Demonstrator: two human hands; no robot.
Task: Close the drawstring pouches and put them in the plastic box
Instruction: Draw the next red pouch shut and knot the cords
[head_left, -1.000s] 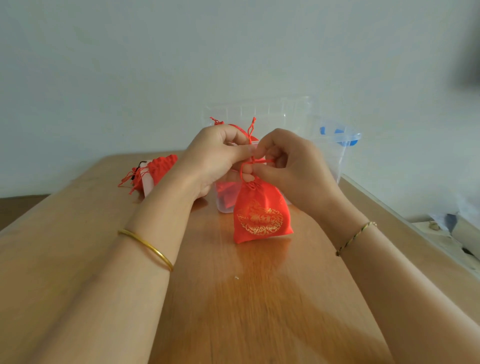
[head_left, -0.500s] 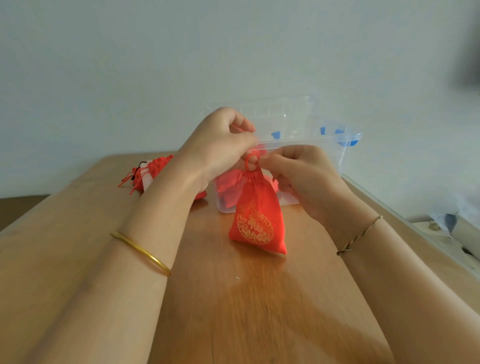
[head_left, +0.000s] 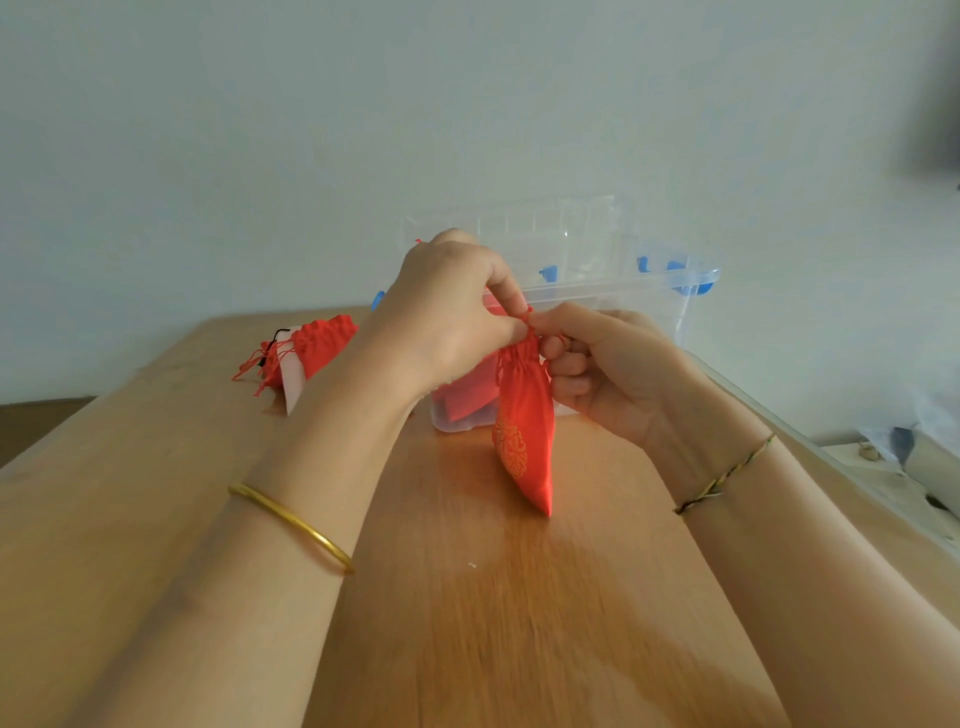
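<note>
The red pouch hangs between both hands above the far middle of the table, just in front of the plastic box. Its neck is gathered tight and its body is tilted, lower corner at the tabletop; contact cannot be confirmed. The left hand pinches the drawstring with thumb and forefinger directly above the neck. The right hand pinches the same cord from the opposite side, remaining fingers curled beside the neck. The cord's run is mostly covered by fingertips. The left hand hides the box's left wall; red fabric shows inside. More red pouches lie toward the far left edge, number unclear.
</note>
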